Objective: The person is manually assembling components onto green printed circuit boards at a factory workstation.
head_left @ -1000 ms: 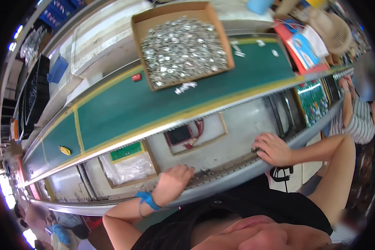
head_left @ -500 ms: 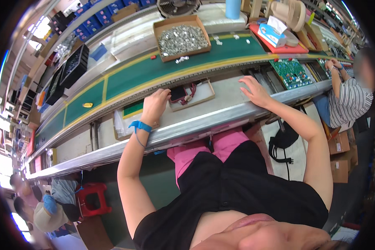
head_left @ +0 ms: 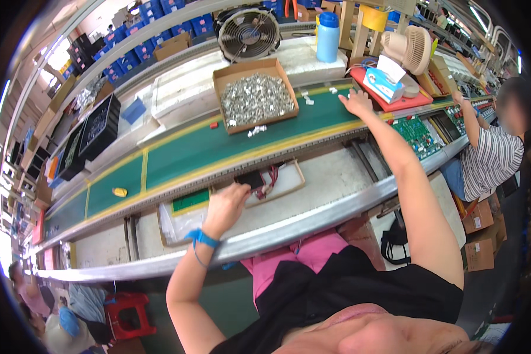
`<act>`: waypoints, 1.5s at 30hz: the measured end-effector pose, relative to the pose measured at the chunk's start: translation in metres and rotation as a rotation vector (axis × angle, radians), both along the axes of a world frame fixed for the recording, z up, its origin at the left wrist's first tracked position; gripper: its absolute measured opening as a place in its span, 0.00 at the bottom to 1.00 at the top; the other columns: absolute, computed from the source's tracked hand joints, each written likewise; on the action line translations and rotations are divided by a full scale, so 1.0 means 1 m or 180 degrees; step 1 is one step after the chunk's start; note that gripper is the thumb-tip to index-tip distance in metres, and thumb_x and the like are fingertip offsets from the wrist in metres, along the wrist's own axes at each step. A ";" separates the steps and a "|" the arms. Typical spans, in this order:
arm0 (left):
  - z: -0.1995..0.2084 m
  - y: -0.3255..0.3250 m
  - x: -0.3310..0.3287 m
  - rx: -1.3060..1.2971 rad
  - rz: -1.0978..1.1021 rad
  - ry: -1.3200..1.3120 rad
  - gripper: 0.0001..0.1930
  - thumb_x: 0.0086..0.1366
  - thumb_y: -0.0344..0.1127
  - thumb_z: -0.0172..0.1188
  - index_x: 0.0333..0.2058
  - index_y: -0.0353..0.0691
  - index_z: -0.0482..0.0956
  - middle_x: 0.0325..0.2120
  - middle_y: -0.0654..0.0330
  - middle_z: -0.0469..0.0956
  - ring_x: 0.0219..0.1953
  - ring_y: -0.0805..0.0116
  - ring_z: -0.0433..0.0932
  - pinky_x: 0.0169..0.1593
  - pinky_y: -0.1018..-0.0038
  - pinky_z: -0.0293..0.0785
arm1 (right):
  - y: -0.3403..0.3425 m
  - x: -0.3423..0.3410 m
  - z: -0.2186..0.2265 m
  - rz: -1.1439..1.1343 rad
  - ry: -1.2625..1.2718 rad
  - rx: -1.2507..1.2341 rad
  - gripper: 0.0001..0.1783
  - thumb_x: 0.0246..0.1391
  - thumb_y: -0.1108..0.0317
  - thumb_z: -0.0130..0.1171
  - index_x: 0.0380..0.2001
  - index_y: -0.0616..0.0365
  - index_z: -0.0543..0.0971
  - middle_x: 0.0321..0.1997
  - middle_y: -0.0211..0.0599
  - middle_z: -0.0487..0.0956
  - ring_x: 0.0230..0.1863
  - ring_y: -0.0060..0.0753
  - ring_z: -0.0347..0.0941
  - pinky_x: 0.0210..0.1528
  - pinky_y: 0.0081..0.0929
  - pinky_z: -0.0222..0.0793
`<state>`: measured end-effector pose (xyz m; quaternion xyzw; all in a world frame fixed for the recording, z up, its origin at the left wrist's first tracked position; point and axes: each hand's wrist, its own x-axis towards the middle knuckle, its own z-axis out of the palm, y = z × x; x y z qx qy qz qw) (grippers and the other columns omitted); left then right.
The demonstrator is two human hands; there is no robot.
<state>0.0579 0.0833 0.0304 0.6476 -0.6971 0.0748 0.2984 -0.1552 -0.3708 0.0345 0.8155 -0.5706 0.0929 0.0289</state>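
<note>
Nearest in, the left hand (head_left: 225, 205) — blue strap at the wrist — is parked on the grey workbench (head_left: 336, 177), fingers curled loosely over the edge of a small black part with red wires (head_left: 258, 179) that sits in a shallow cardboard tray (head_left: 289, 177); whether it's actually gripped can't be told, it looks more like resting contact. A green-topped clear bag (head_left: 186, 206) is seen just beside that hand. Half a second back the right hand was down on the bench near the tray too; now it's been stretched way out — the right hand (head_left: 356, 101) is spread open and empty over the far edge of the green conveyor belt (head_left: 183, 150), near a few loose white bits (head_left: 305, 97). So a reach has been started while the black part stays put. Beyond that, a cardboard box of small metal pieces (head_left: 255, 94) sits on the belt, with a tissue box (head_left: 383, 82) on a red tray nearby.
</note>
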 end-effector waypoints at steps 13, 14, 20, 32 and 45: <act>0.001 0.001 -0.015 0.0637 -0.0084 0.0598 0.07 0.53 0.30 0.61 0.33 0.41 0.77 0.28 0.57 0.78 0.28 0.57 0.77 0.29 0.70 0.73 | -0.039 0.047 -0.033 0.1178 -0.0842 -0.0678 0.15 0.46 0.59 0.60 0.31 0.61 0.76 0.35 0.47 0.74 0.42 0.49 0.72 0.40 0.43 0.70; 0.001 0.000 -0.015 0.0645 -0.0068 0.0641 0.07 0.53 0.29 0.61 0.33 0.40 0.77 0.27 0.57 0.78 0.28 0.58 0.77 0.28 0.70 0.73 | -0.039 0.043 -0.034 0.1342 -0.0877 -0.0644 0.14 0.46 0.61 0.60 0.30 0.61 0.76 0.37 0.47 0.74 0.42 0.48 0.72 0.41 0.42 0.70; 0.002 -0.003 -0.011 0.0663 0.0073 0.0627 0.08 0.54 0.29 0.61 0.34 0.40 0.78 0.27 0.56 0.77 0.26 0.60 0.77 0.28 0.72 0.72 | -0.018 0.028 -0.033 0.2104 -0.0998 -0.0502 0.15 0.44 0.59 0.61 0.26 0.63 0.76 0.34 0.47 0.74 0.41 0.48 0.71 0.43 0.41 0.68; -0.016 -0.010 0.006 0.0827 0.0727 0.2199 0.09 0.59 0.28 0.58 0.39 0.33 0.78 0.28 0.63 0.77 0.25 0.79 0.72 0.28 0.82 0.70 | 0.011 0.002 -0.017 0.1858 -0.1429 -0.0764 0.12 0.45 0.58 0.61 0.27 0.56 0.77 0.31 0.39 0.75 0.36 0.46 0.73 0.38 0.38 0.68; 0.007 -0.053 -0.015 0.1292 0.0022 0.5225 0.13 0.64 0.38 0.54 0.42 0.37 0.73 0.29 0.61 0.77 0.24 0.78 0.72 0.22 0.84 0.63 | 0.130 0.016 -0.005 0.0260 -0.6109 0.5403 0.14 0.59 0.62 0.49 0.30 0.65 0.72 0.30 0.40 0.74 0.32 0.32 0.73 0.33 0.26 0.75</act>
